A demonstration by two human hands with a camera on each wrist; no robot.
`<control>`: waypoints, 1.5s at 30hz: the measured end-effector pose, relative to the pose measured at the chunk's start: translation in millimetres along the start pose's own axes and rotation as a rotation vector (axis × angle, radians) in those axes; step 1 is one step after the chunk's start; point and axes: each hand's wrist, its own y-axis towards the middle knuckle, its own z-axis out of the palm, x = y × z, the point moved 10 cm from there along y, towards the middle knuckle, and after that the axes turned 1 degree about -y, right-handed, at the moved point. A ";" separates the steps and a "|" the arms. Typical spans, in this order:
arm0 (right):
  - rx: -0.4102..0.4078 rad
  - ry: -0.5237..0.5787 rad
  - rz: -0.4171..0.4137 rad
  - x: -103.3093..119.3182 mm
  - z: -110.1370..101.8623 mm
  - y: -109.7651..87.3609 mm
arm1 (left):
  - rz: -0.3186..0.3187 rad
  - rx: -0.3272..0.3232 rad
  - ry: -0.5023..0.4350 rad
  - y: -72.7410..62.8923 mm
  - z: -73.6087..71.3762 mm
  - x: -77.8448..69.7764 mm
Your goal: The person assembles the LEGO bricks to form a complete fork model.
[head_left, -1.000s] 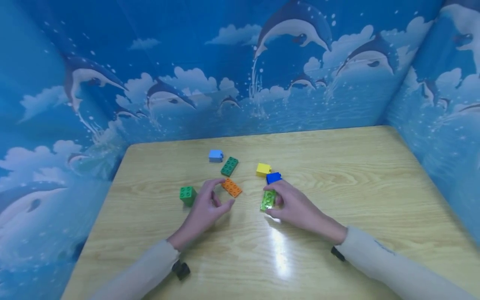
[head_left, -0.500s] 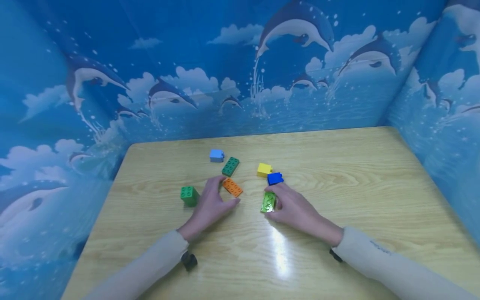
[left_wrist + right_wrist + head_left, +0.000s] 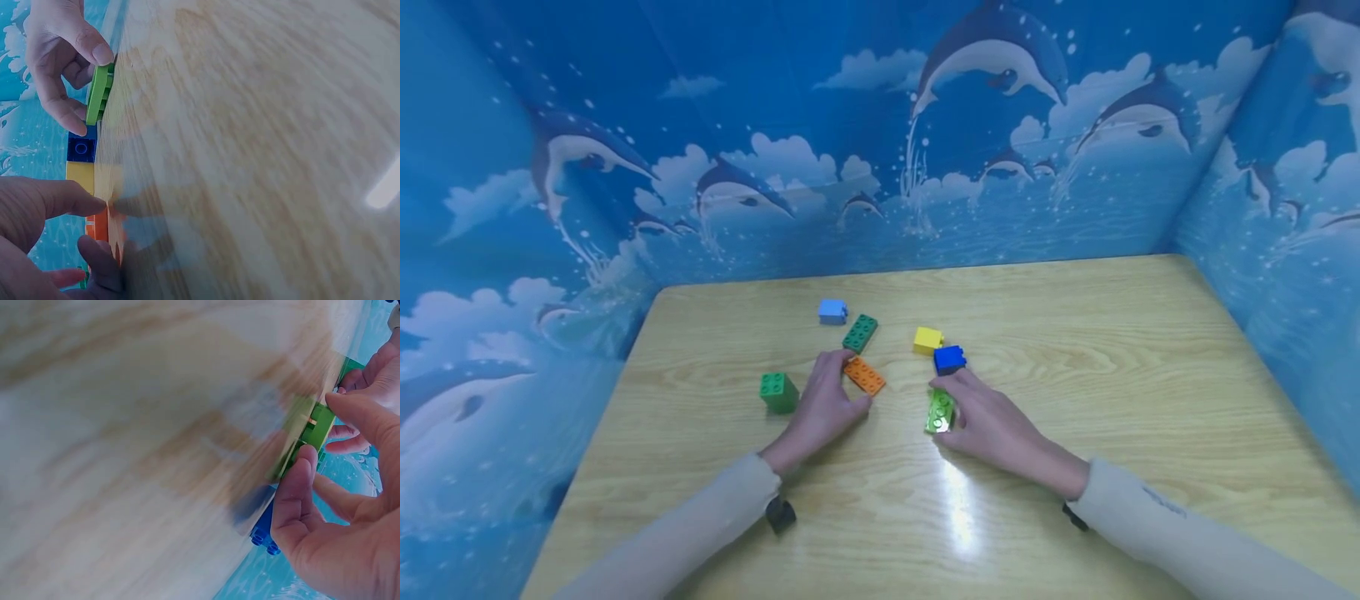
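My right hand (image 3: 996,423) pinches a lime green toy brick (image 3: 940,411) between thumb and fingers. In the left wrist view this brick (image 3: 99,94) is tilted, its studs turned toward the tabletop side of the picture. Just behind it lies a dark blue brick (image 3: 950,360), with a yellow brick (image 3: 928,340) beside that. My left hand (image 3: 823,406) spans a flat orange brick (image 3: 865,377) on the table, index fingertip at its far end and thumb at its near end. In the left wrist view the orange brick (image 3: 97,227) shows partly between thumb and fingers.
Left of my left hand stands a tall green brick (image 3: 779,392). Farther back lie a dark green brick (image 3: 860,333) and a light blue one (image 3: 832,312). The wooden table (image 3: 1120,358) meets a dolphin-printed curtain (image 3: 850,225) at its back and sides.
My left hand has moved right and its thumb has closed in on the orange brick's near end. The lime green brick has shifted slightly toward me in my right hand.
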 end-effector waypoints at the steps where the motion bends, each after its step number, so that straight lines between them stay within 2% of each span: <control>1: 0.006 -0.005 0.003 0.3 0.1 -0.3 | 0.007 0.006 0.001 -0.2 0.1 -0.5; 7: 0.034 0.007 0.006 1.4 0.2 -2.1 | 0.035 0.057 0.003 -0.1 -0.1 -4.7; 15: 0.034 0.030 -0.001 -2.2 0.0 -0.9 | 0.003 0.099 0.015 3.7 -0.2 -2.5; 20: 0.023 0.072 -0.005 -3.0 -2.7 -2.5 | -0.007 0.101 0.049 4.0 -0.2 -1.8; 30: 0.008 0.150 0.004 -7.2 -9.1 -6.0 | 0.026 0.073 0.084 0.3 -2.1 -4.5; 34: -0.001 0.184 0.016 -10.2 -12.3 -7.7 | 0.048 0.067 0.082 -0.9 -2.9 -5.6; 45: -0.024 0.312 0.013 -18.9 -15.8 -13.2 | 0.056 0.067 0.066 -5.4 -4.6 -3.9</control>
